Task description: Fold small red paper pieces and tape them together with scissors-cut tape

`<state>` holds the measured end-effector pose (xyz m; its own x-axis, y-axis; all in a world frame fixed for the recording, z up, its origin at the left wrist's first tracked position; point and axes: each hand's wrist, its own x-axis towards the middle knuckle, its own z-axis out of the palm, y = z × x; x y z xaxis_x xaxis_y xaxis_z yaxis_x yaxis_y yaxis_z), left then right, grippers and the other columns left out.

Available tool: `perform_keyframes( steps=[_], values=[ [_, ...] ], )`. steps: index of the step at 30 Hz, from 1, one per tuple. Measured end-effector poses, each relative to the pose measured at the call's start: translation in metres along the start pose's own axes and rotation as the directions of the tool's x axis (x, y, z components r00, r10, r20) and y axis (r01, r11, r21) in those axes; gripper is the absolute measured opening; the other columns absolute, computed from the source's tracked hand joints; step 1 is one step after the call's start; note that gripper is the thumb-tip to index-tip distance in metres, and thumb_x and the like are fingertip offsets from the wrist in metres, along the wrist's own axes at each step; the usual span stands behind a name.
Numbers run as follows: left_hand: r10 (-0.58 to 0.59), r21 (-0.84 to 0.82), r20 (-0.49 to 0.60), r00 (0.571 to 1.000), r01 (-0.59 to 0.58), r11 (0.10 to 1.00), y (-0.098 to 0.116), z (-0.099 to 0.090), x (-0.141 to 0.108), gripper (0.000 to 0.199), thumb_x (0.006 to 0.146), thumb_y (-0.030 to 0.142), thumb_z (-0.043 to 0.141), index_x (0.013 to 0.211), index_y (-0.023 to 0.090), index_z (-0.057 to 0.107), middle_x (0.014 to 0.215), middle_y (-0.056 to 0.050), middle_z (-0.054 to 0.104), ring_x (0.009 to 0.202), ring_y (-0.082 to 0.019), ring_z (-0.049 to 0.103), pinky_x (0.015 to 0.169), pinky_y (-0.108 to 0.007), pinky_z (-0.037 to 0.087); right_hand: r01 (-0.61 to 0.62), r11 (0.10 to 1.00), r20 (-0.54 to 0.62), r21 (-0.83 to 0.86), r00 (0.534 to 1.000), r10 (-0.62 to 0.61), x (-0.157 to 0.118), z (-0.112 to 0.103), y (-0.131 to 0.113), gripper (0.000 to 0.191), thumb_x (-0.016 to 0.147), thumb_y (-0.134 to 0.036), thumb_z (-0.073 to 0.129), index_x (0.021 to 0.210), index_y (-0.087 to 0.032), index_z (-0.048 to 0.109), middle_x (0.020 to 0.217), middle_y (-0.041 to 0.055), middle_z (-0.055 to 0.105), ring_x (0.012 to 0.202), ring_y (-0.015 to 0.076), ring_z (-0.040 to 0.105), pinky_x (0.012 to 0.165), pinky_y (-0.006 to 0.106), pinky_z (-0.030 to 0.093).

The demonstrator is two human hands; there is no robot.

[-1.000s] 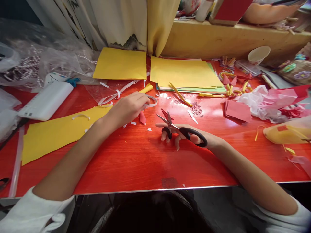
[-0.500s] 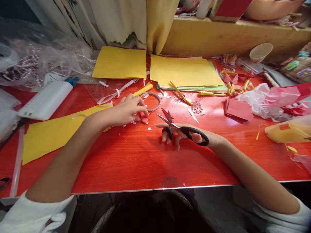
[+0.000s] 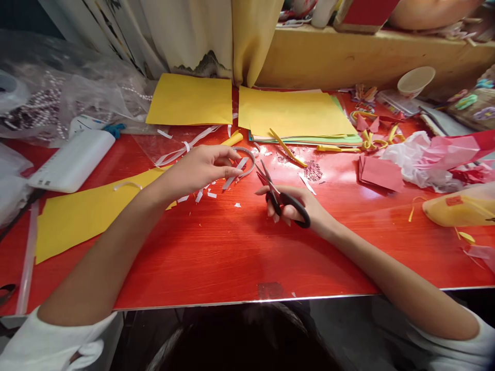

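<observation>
Between the thumb and fingers of my left hand (image 3: 197,167) is a short pale strip (image 3: 234,175), possibly tape. Just behind its fingertips lies a thin tape roll (image 3: 254,161), partly hidden. My right hand (image 3: 315,208) holds black-handled scissors (image 3: 294,205), fingers through the loops. Their narrow blades point up and to the left, slightly apart. A small red paper piece (image 3: 260,178) shows beside the blades. White paper scraps (image 3: 211,195) are scattered below my left hand.
Yellow sheets (image 3: 189,100) and a stack of coloured paper (image 3: 297,113) lie at the back. More yellow paper (image 3: 85,208) is under my left forearm. A white power bank (image 3: 73,162) lies left. Red paper squares (image 3: 379,174) and crumpled tissue paper (image 3: 421,159) are on the right.
My left hand has lifted slightly, and the pale strip now shows in its fingers. The red piece under its fingertips has gone from sight. The scissors have turned more upright.
</observation>
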<state>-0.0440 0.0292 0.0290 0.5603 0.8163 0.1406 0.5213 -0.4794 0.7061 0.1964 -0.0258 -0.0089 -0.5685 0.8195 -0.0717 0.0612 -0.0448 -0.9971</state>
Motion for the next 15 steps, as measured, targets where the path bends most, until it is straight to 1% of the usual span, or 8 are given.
perform_keyframes(
  steps=[1,2,4,6,8,11,15],
  values=[
    [-0.015,-0.035,-0.012,1.0,0.015,0.999,0.003,0.003,0.0,0.02,0.085,0.036,0.055,0.094,0.019,0.062,0.073,-0.004,0.068,0.064,-0.013,0.062,0.056,-0.025,0.045,-0.014,1.0,-0.093,-0.015,0.996,0.012,-0.001,0.003,-0.002,0.062,0.071,-0.058,0.065,0.111,-0.012,0.059,0.073,0.0018,0.055,0.058,0.0096,0.051,0.046,0.02,0.041],
    [-0.027,-0.057,-0.021,0.999,0.026,0.998,0.007,0.006,0.001,0.019,0.085,0.033,0.053,0.093,0.018,0.061,0.072,-0.004,0.068,0.064,-0.014,0.063,0.056,-0.025,0.046,-0.027,0.999,-0.162,-0.025,0.987,0.023,-0.001,0.005,-0.004,0.057,0.07,-0.055,0.068,0.106,-0.012,0.061,0.069,0.0002,0.054,0.054,0.009,0.05,0.046,0.021,0.041],
    [-0.024,-0.066,-0.019,1.0,0.023,0.998,0.014,0.009,0.001,0.017,0.087,0.031,0.05,0.09,0.017,0.06,0.073,-0.004,0.068,0.067,-0.014,0.064,0.057,-0.025,0.046,-0.051,0.998,-0.244,-0.038,0.969,0.041,-0.002,0.007,-0.008,0.049,0.069,-0.05,0.07,0.1,-0.013,0.063,0.064,-0.0015,0.053,0.051,0.0089,0.048,0.048,0.023,0.043],
    [-0.004,-0.052,-0.036,0.999,0.002,0.999,0.019,0.011,0.0,0.018,0.088,0.03,0.049,0.089,0.016,0.061,0.081,-0.006,0.07,0.073,-0.014,0.066,0.059,-0.025,0.047,-0.065,0.997,-0.269,-0.045,0.962,0.051,-0.002,0.006,-0.011,0.045,0.069,-0.048,0.071,0.099,-0.014,0.064,0.061,-0.002,0.052,0.05,0.0092,0.047,0.049,0.025,0.043],
    [0.008,-0.038,-0.055,0.998,-0.01,0.999,0.022,0.011,0.0,0.019,0.088,0.029,0.048,0.089,0.016,0.062,0.086,-0.006,0.07,0.076,-0.014,0.065,0.06,-0.026,0.048,-0.067,0.996,-0.273,-0.051,0.961,0.05,-0.002,0.005,-0.012,0.044,0.069,-0.047,0.071,0.099,-0.015,0.065,0.061,-0.002,0.052,0.05,0.0094,0.045,0.049,0.025,0.043],
    [0.01,-0.039,-0.052,0.999,-0.012,0.999,0.023,0.013,-0.001,0.02,0.089,0.03,0.048,0.091,0.016,0.062,0.079,-0.006,0.07,0.071,-0.013,0.064,0.059,-0.026,0.049,-0.071,0.995,-0.281,-0.069,0.958,0.048,-0.002,0.004,-0.013,0.041,0.068,-0.045,0.073,0.096,-0.016,0.066,0.06,-0.0025,0.051,0.05,0.0094,0.045,0.05,0.026,0.041],
    [0.004,-0.051,-0.018,1.0,-0.005,0.999,0.024,0.018,0.0,0.02,0.089,0.029,0.048,0.088,0.015,0.062,0.071,-0.005,0.068,0.067,-0.014,0.065,0.058,-0.028,0.05,-0.077,0.994,-0.262,-0.082,0.964,0.053,-0.002,0.006,-0.013,0.04,0.068,-0.044,0.073,0.096,-0.016,0.067,0.058,-0.0036,0.049,0.049,0.0088,0.044,0.051,0.025,0.04]
  ],
)
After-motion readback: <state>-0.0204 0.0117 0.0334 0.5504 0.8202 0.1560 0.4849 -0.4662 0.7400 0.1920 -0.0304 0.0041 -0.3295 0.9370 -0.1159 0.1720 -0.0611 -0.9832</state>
